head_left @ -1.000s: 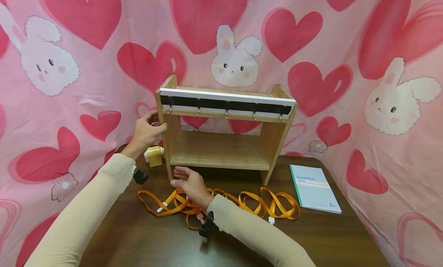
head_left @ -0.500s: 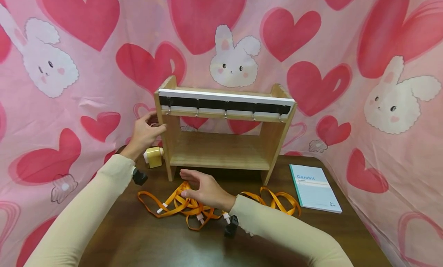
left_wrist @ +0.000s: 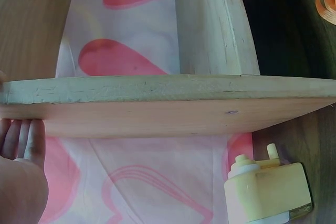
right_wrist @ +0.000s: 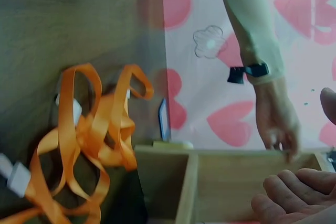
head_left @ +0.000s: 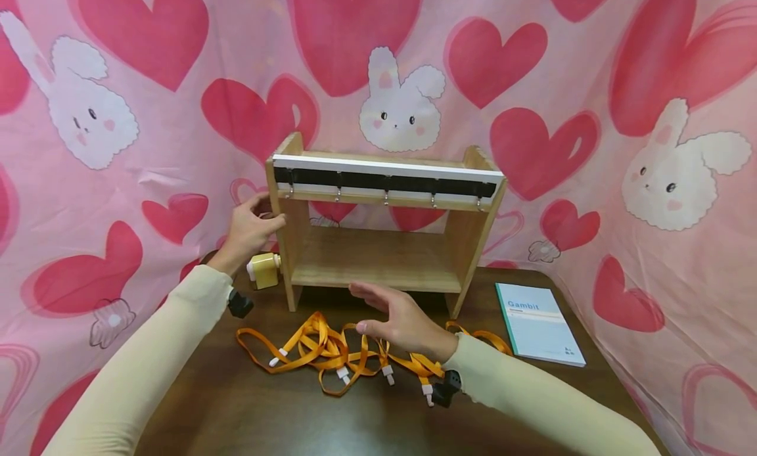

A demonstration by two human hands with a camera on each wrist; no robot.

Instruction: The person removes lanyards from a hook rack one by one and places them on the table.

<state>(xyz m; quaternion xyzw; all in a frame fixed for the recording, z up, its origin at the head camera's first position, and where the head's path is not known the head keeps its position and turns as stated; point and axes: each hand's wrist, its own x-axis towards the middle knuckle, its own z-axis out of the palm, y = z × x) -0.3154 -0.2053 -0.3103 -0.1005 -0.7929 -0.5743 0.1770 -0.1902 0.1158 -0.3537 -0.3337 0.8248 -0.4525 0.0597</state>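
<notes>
A small wooden shelf (head_left: 378, 259) stands on the table, with a white and black strip holding several metal hooks (head_left: 387, 196) along its upper front. My left hand (head_left: 248, 227) holds the shelf's left side panel (left_wrist: 157, 119), thumb at the front edge and fingers along the outer face. Before the shelf, my right hand (head_left: 402, 317) hovers with extended fingers and thumb apart, holding nothing. Beneath and around it lie tangled orange lanyards (head_left: 319, 347) with white clips (head_left: 344, 376); the right hand and forearm hide part of them.
A yellow bottle-like object (head_left: 264, 270) stands left of the shelf, by my left wrist. To the right a notebook (head_left: 539, 324) lies flat on the brown table (head_left: 248, 416). Pink heart-patterned cloth (head_left: 236, 35) hangs behind and at both sides.
My right hand has moved rightward from the shelf's left leg, across the lanyards. Lanyards in the middle and right have shifted, with clips now nearer the front. My left hand stays on the side panel.
</notes>
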